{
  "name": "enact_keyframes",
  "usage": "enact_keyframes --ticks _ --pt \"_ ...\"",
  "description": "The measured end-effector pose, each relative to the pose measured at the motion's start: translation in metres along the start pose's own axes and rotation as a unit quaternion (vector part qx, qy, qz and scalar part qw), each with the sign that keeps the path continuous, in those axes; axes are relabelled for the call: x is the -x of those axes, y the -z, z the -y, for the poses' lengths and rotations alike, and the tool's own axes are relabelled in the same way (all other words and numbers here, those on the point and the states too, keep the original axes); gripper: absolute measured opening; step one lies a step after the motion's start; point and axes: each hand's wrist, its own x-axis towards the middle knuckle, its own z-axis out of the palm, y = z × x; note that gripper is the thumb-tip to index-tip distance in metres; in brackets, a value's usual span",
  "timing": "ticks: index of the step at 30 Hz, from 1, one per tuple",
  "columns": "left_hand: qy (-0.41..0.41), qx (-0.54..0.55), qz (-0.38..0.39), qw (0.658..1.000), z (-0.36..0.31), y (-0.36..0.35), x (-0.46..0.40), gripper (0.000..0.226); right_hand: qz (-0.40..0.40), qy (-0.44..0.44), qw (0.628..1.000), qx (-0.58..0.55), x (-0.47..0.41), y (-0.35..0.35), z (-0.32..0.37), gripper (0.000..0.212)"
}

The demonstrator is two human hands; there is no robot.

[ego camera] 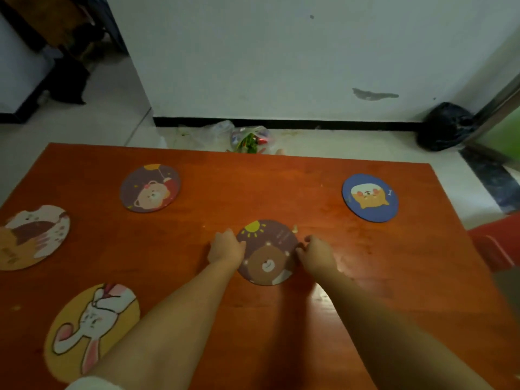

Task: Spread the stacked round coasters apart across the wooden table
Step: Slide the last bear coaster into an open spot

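Observation:
A mauve coaster with a brown bear and a sun (267, 253) lies at the middle of the reddish wooden table (309, 319). My left hand (226, 247) grips its left rim and my right hand (316, 253) pinches its right rim. I cannot tell whether more coasters lie under it. Other coasters lie singly: a purple bear one (150, 188) at the back left, a blue dog one (370, 197) at the back right, a white-and-brown one (31, 237) at the left edge, and a yellow rabbit one (94, 330) at the front left.
Behind the table's far edge, plastic bags with greens (247, 140) lie on the tiled floor along the white wall. A black bag (444, 126) sits in the right corner. A red object (495, 243) stands beside the table's right edge.

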Motion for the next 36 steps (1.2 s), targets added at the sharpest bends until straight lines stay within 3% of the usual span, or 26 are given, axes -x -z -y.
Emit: enact_keyframes --ticks 6,8,11,17,21,29,33,36 --pt "0.033 -0.056 -0.023 0.998 -0.02 -0.018 0.0 0.059 0.024 -0.01 1.0 0.003 -0.014 -0.014 0.01 0.037" --pt "0.043 -0.034 -0.027 0.998 -0.019 -0.018 -0.002 0.058 0.023 -0.026 0.999 -0.029 -0.017 -0.015 0.012 0.026" --pt "0.041 -0.006 -0.023 0.999 -0.01 -0.015 -0.009 0.043 0.025 -0.037 0.997 -0.069 -0.019 -0.016 0.013 0.014" --pt "-0.009 0.045 -0.035 0.998 0.009 -0.013 0.003 0.023 -0.002 0.001 0.996 -0.087 -0.001 -0.012 0.012 0.014" --pt "-0.052 0.09 0.001 0.995 0.002 -0.011 0.017 0.01 -0.019 0.021 0.992 -0.121 0.02 0.003 -0.002 0.013" --pt "-0.067 0.211 0.14 0.965 -0.046 -0.062 0.088 0.013 -0.054 -0.007 0.991 -0.126 0.06 0.064 -0.096 0.007" --pt "-0.068 0.215 0.174 0.959 -0.073 -0.104 0.13 0.016 -0.045 -0.032 0.99 -0.127 0.071 0.088 -0.166 0.01" --pt "-0.059 0.223 0.169 0.958 -0.095 -0.141 0.158 0.023 -0.041 -0.034 0.991 -0.12 0.071 0.106 -0.208 0.026"
